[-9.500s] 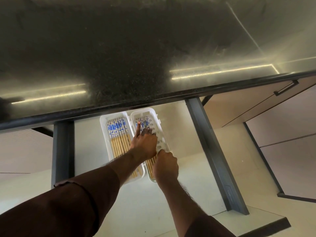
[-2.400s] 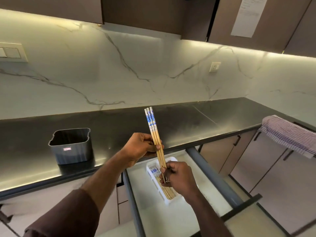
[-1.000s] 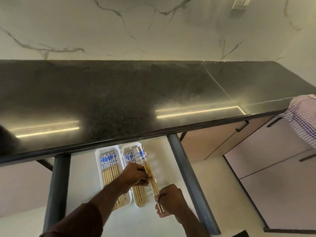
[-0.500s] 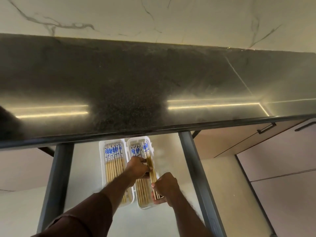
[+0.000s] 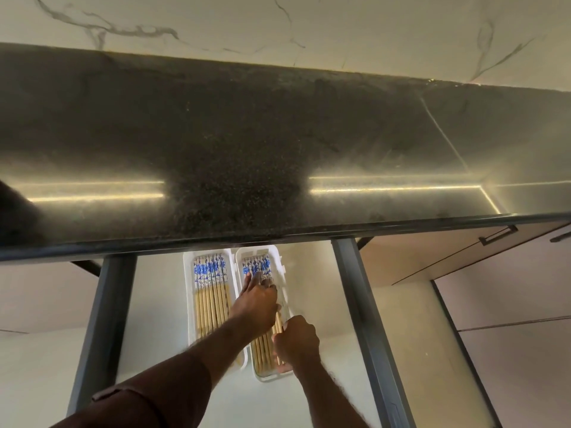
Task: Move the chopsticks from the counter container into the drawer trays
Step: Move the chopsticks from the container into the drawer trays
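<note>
Two white trays lie side by side in the open drawer point(image 5: 312, 304) under the dark counter. The left tray point(image 5: 187, 304) holds a full row of wooden chopsticks point(image 5: 211, 291) with blue-patterned tops. The right tray point(image 5: 285, 274) holds several more chopsticks point(image 5: 256, 267). My left hand point(image 5: 256, 307) lies flat over the chopsticks in the right tray, fingers spread toward their blue ends. My right hand point(image 5: 296, 342) is closed around the lower ends of the chopsticks at the tray's near right side.
The black counter point(image 5: 278, 149) overhangs the far end of the drawer and hides the tray tops. Grey drawer rails point(image 5: 361, 304) run along both sides. A dark shape sits at the counter's left edge point(image 5: 15, 214). Cabinet fronts with handles point(image 5: 497, 234) are at right.
The chopsticks I held have come down into the right tray. My left hand has let go and flattened over them; my right hand stays at their lower ends.
</note>
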### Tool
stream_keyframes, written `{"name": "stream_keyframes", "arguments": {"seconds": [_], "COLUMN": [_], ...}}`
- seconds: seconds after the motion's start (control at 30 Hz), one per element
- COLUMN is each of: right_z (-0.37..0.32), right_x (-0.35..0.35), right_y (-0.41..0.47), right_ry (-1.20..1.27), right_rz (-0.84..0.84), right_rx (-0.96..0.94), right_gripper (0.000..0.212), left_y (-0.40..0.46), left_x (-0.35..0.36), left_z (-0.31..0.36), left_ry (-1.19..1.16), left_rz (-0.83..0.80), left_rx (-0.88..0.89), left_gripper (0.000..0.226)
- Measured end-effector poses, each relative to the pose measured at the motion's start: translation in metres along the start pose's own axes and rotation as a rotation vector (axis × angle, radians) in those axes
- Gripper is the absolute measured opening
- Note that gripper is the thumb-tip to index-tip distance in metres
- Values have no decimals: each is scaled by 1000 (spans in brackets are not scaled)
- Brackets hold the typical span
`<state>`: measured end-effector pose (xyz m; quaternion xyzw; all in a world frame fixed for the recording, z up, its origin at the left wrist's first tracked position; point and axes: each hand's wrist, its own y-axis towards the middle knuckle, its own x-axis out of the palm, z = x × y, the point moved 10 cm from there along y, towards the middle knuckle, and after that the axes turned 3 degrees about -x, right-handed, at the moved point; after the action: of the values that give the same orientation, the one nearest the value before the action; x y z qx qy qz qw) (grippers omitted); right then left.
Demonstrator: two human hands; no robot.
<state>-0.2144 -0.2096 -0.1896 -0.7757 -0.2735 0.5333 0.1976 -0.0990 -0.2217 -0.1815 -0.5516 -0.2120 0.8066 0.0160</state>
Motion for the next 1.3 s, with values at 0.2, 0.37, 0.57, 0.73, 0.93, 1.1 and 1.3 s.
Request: {"name": "stream_keyframes", "arguments": {"seconds": [0.2,0.37,0.57,0.73,0.93,1.1,1.3], "right_z": [-9,-29,-18,-18,-19,-24,-28], "right_x": [0,0,19,21,20,15,6], "right_y": [-9,-28,-14,-10,-16,-23,-29], "right_ry": [-15,-297,-202,-241,-262,-294,-348], "right_rz": [76,301,210,167,157,193,249], "right_rx": [-54,-250,-177,-200,-228,-305,-356], "right_gripper": [16,36,28,29,30,36,31], "left_y": [1,0,1,2,3,4,4], "left_x": [8,14,19,24,27,30,25], "left_z": [5,6,7,5,4,4,8], "left_ry": [236,224,289,343,359,393,418], "left_rz": [-11,4,11,19,17,-8,-1], "left_rx": [92,136,142,142,130,84,56], "left_gripper": [55,55,63,69,68,71,67]}}
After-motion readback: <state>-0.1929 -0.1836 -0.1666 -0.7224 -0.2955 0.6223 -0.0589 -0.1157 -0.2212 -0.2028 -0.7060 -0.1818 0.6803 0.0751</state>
